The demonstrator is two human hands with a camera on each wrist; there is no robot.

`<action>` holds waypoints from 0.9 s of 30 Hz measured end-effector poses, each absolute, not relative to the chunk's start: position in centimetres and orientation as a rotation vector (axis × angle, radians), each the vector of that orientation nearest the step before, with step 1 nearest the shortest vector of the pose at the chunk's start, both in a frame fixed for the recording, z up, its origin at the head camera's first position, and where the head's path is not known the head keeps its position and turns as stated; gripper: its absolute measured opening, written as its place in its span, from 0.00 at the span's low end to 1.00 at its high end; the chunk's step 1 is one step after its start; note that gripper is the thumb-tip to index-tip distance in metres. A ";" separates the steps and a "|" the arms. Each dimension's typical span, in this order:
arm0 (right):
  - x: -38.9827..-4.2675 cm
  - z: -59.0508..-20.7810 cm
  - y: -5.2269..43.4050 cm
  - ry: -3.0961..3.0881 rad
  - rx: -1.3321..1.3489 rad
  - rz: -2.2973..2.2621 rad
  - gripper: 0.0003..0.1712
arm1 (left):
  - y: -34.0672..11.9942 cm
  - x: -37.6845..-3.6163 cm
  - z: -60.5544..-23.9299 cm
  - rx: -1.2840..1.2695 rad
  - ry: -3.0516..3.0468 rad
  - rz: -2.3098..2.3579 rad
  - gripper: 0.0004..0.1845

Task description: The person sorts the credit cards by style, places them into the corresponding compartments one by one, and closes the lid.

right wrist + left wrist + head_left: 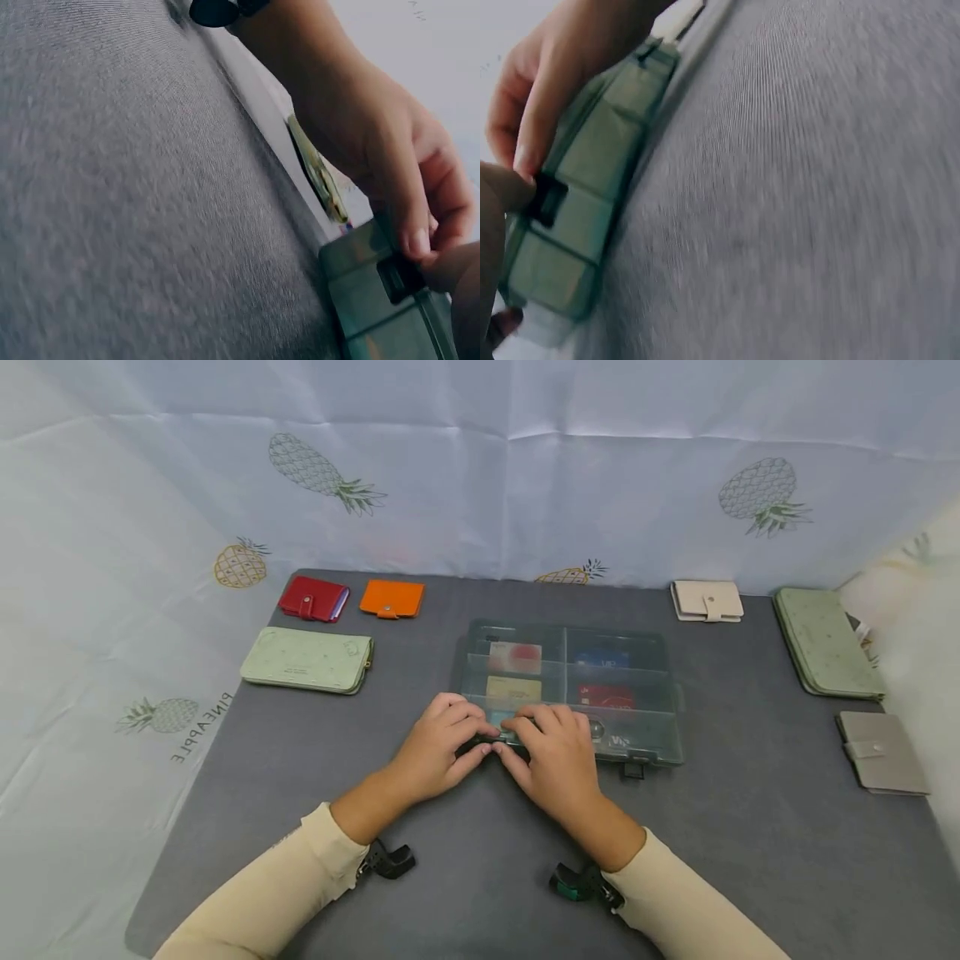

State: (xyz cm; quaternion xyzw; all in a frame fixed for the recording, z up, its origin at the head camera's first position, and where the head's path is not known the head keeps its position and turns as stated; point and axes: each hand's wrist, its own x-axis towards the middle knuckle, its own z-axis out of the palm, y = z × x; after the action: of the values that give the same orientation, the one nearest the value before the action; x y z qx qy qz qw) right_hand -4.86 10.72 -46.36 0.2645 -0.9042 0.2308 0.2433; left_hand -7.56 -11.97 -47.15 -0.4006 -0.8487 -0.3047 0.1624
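A green see-through compartment box lies on the grey table with its lid down, and several cards show through it. Both hands meet at its front left latch. The left hand pinches the box's front edge at this latch, its thumb below and fingers above. Close beside it, the right hand has its thumb against the same latch and its other fingers bent over the lid. A second front latch, to the right, sticks out from the box. The fingers partly hide the near left corner.
Left of the box lie a red card holder, an orange card holder and a light green wallet. To the right are a cream card holder, another green wallet and a grey card holder. A pineapple-print cloth hangs behind.
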 end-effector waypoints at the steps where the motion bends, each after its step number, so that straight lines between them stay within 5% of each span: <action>1: -4.9 -46.3 10.7 -2.471 0.719 0.640 0.17 | -11.8 -7.4 -46.9 -1.116 -2.435 -0.861 0.07; 8: -3.8 -45.5 13.4 -2.484 0.829 0.841 0.21 | -9.2 -5.8 -45.7 -0.952 -2.473 -0.619 0.08; 19: -1.3 -46.0 24.9 -2.343 0.689 0.772 0.30 | 0.8 -5.0 -45.6 -1.232 -2.398 -0.469 0.21; 27: -1.8 -47.3 28.1 -2.404 0.768 0.756 0.35 | 5.0 -5.6 -46.0 -1.219 -2.449 -0.346 0.23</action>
State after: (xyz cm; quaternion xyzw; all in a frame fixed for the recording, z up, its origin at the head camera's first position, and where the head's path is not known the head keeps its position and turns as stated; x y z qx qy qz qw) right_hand -1.84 28.14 -47.30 0.2823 -0.8833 0.2776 0.2510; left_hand -5.62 5.05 -45.97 -0.4338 -0.8719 -0.1231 0.1910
